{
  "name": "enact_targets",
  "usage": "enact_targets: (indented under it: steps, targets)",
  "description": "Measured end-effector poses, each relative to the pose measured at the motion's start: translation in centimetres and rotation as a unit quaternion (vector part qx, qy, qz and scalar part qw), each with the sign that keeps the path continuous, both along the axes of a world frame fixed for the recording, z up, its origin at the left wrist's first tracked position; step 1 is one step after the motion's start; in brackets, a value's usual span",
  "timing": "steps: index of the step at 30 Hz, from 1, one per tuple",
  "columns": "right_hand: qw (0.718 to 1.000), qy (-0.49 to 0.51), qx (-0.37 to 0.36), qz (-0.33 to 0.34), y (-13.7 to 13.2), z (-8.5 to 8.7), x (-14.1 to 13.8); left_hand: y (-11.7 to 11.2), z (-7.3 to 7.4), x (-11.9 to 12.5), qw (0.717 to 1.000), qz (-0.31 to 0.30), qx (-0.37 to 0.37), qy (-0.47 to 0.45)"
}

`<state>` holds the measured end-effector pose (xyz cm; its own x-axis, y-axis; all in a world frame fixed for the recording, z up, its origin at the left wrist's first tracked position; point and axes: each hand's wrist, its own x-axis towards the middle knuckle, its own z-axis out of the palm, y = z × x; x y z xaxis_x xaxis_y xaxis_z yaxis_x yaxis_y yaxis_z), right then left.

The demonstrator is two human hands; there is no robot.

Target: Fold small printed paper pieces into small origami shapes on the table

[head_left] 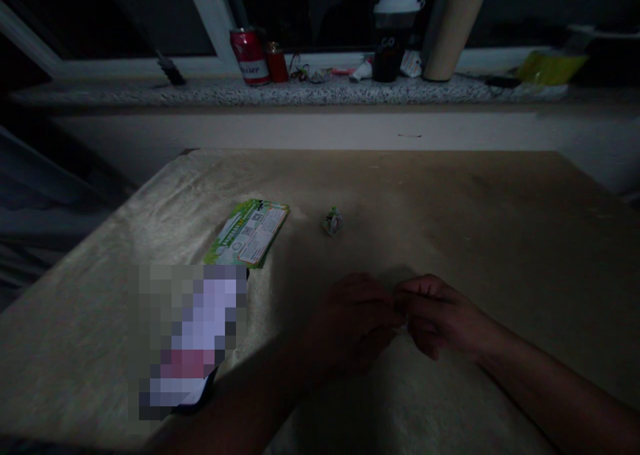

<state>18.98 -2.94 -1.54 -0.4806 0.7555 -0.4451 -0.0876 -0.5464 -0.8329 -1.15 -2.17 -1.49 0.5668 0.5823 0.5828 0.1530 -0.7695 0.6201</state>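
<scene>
My left hand (353,321) and my right hand (435,311) meet fingertip to fingertip low over a table covered in tan paper (450,208). Both hands have their fingers curled into a pinch around something small and pale between them; the dim light hides what it is. Beyond the hands lies a small crumpled green and white scrap (333,221). A flat green and white printed packet (249,232) rests to the left of it.
A phone with a blurred lit screen (193,338) lies near my left forearm. On the stone window sill (280,93) stand a red can (249,56), a small red container (277,62), a dark shaker bottle (393,35), a cardboard tube (456,25) and a yellow bag (550,66).
</scene>
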Motion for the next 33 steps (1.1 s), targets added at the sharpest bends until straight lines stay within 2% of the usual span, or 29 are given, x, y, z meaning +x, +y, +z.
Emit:
enact_targets:
  steps: [3, 5, 10, 16, 21, 24, 30, 33]
  targets:
    - [1.0, -0.011, 0.016, -0.003, 0.07, -0.07, 0.01, -0.05, -0.01, 0.03, 0.998, 0.011, -0.065, 0.007]
    - [0.999, -0.023, 0.025, -0.007, 0.13, -0.12, 0.08, -0.2, 0.13, 0.11, 0.996, 0.026, -0.079, 0.014]
    - [0.997, -0.061, 0.045, 0.0, 0.18, -0.41, 0.36, -0.56, 0.43, 0.2, 0.998, 0.031, -0.051, 0.018]
    - [0.994, -0.089, 0.065, -0.001, 0.2, -0.64, 0.27, -0.87, 0.5, 0.25, 0.996, 0.058, -0.007, 0.064]
    - [0.991, -0.106, 0.08, 0.006, 0.13, -0.01, -0.02, -0.82, 0.48, 0.11, 0.997, 0.035, 0.009, 0.07]
    - [0.99, -0.114, 0.085, 0.013, 0.11, 0.14, 0.03, -0.71, 0.37, 0.06, 0.997, 0.015, -0.032, 0.067]
    - [0.988, -0.13, 0.08, 0.01, 0.27, -0.04, 0.35, -0.58, -0.17, 0.26, 0.993, 0.051, -0.103, 0.022]
    - [0.988, -0.13, 0.086, 0.005, 0.29, -0.08, 0.23, -0.55, -0.2, 0.36, 0.988, 0.023, -0.149, -0.015]
